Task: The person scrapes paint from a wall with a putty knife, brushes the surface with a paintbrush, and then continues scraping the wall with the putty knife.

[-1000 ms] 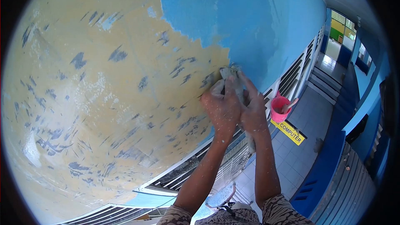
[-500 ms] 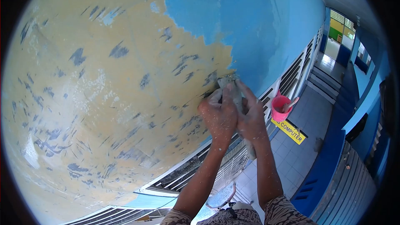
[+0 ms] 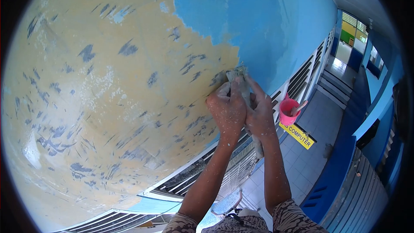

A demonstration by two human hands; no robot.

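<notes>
Both hands grip a grey, dust-coated scraper whose blade meets the wall where blue paint borders the bare yellowish surface. My left hand is closed on it, thumb pressed along the blade. On the other side my right hand is wrapped round it, a finger stretched toward the blade's edge. The grey handle end sticks out below, between my forearms. Paint crumbs gather at the blade's tip, and flecks dot both hands and forearms.
A pink bucket with a brush-like handle in it hangs by the louvred window, above a yellow sign reading COMPUTER. Window slats run below the wall. Tiled floor lies far down, with a corrugated metal sheet at lower right.
My hands and the scraper have shifted slightly up along the paint edge. A few more flecks show on my hands. The camera view has moved a little.
</notes>
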